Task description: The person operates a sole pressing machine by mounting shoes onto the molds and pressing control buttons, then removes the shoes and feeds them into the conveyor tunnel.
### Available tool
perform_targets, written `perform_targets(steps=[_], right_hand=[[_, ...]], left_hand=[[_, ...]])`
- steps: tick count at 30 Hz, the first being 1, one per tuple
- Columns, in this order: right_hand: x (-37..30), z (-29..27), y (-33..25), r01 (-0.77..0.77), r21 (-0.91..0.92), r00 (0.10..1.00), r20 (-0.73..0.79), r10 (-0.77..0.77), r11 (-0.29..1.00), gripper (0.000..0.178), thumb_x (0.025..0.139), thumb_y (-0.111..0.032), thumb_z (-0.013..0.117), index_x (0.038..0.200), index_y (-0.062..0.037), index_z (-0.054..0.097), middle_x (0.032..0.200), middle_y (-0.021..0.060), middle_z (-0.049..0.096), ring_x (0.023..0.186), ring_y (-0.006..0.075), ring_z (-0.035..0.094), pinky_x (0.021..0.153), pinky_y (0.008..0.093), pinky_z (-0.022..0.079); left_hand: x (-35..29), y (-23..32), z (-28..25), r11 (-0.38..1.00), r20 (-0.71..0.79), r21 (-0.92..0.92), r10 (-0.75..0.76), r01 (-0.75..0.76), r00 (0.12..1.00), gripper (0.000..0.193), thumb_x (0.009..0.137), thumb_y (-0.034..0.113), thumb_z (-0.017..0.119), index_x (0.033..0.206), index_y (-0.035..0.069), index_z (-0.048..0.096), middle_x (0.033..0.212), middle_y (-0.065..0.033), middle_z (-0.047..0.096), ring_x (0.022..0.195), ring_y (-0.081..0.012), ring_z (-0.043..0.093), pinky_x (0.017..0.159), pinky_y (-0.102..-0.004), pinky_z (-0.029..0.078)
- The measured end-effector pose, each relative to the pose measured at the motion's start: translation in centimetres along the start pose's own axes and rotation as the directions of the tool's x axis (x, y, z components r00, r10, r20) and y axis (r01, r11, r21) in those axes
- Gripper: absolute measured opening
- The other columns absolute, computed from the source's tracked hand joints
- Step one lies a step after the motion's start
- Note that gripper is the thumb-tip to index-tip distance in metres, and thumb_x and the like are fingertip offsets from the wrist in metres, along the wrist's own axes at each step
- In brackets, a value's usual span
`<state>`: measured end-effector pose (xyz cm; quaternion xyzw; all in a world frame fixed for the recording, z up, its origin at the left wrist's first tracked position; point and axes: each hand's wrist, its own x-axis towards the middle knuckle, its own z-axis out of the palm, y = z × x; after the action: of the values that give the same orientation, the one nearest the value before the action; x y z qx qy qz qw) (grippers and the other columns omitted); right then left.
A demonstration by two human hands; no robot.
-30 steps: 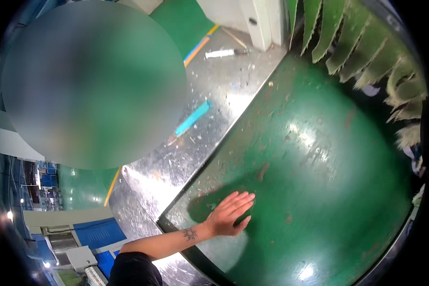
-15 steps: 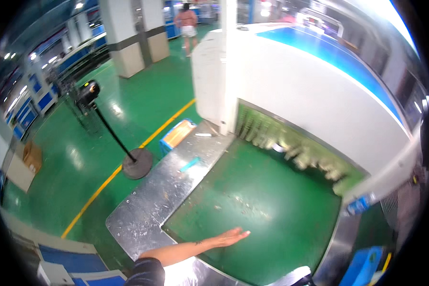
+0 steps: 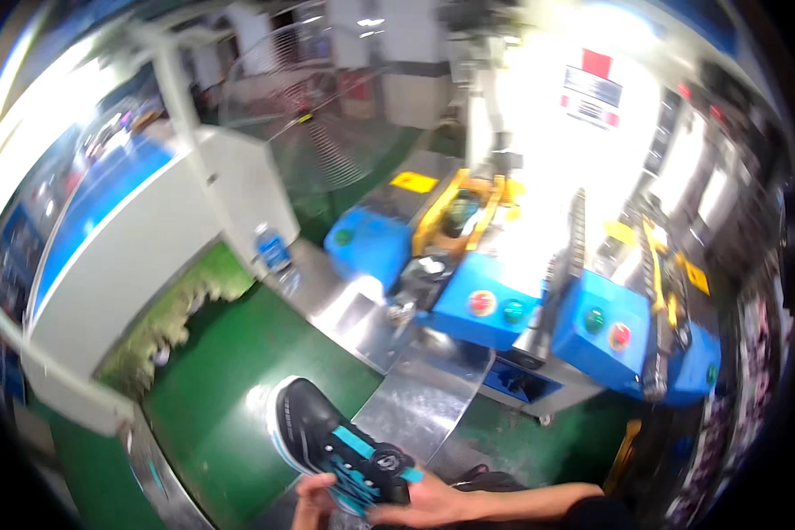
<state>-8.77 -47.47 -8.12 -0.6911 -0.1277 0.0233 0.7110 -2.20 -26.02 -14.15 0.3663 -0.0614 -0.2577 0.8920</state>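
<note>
A black sneaker (image 3: 340, 433) with turquoise laces and a pale sole edge is between my two hands near the lower edge, tilted with its toe up and to the left. My right hand (image 3: 437, 499) grips it at the heel and collar end, its forearm reaching in from the lower right. On the near side of the shoe, my left hand (image 3: 314, 496) is closed against the edge by the laces. Part of the left hand is cut off by the lower edge. Beneath the toe lies a green belt-like surface (image 3: 221, 380).
Left stands a white machine housing (image 3: 150, 291) with a ragged green fringe (image 3: 177, 318). A water bottle (image 3: 272, 247) sits on the metal ledge. Ahead right is a machine with blue button boxes (image 3: 486, 300) and yellow guards. A large fan (image 3: 309, 115) stands behind.
My view has swung to the right, bringing the button machine into sight. The left hand, earlier stretched out flat over the green surface, is now closed on the sneaker with the right.
</note>
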Motion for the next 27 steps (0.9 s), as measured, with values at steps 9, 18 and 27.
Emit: perform_targets(steps=[9, 18, 27], right_hand=[[-9.7, -12.9, 2.6, -0.23, 0.142, 0.762, -0.589, 0.269, 0.963, 0.038, 0.076, -0.022, 0.074, 0.104, 0.0003, 0.059, 0.093, 0.0047, 0.061, 0.086, 0.0146, 0.056, 0.08, 0.032, 0.047], [-0.4, -20.3, -4.0, -0.166, 0.354, 0.672, -0.642, 0.368, 0.92, 0.044, 0.071, -0.02, 0.073, 0.107, -0.0006, 0.058, 0.097, 0.0102, 0.061, 0.09, 0.021, 0.056, 0.082, 0.0372, 0.046], [6.2, -22.8, -2.9, -0.186, 0.326, 0.455, -0.807, 0.376, 0.927, 0.023, 0.078, -0.011, 0.067, 0.097, -0.0032, 0.056, 0.071, -0.0007, 0.053, 0.057, 0.0094, 0.048, 0.049, 0.0254, 0.04]], left_hand=[[10.9, -14.7, 12.2, 0.819, -0.276, 0.483, 0.478, -0.31, 0.834, 0.035, 0.092, 0.011, 0.052, 0.123, -0.004, 0.045, 0.127, -0.0143, 0.049, 0.122, -0.0227, 0.045, 0.103, -0.0334, 0.035], [54.9, -11.6, 15.5, -0.059, 0.256, 0.967, 0.188, -0.249, 0.948, 0.091, 0.078, 0.046, 0.065, 0.139, -0.007, 0.022, 0.126, -0.0342, 0.046, 0.115, -0.0429, 0.05, 0.096, -0.0432, 0.042], [63.4, -4.9, 17.9, 0.341, 0.121, 0.938, -0.164, -0.059, 0.979, 0.045, 0.077, 0.026, 0.071, 0.108, -0.004, 0.057, 0.105, -0.021, 0.063, 0.1, -0.0319, 0.06, 0.086, -0.0381, 0.047]])
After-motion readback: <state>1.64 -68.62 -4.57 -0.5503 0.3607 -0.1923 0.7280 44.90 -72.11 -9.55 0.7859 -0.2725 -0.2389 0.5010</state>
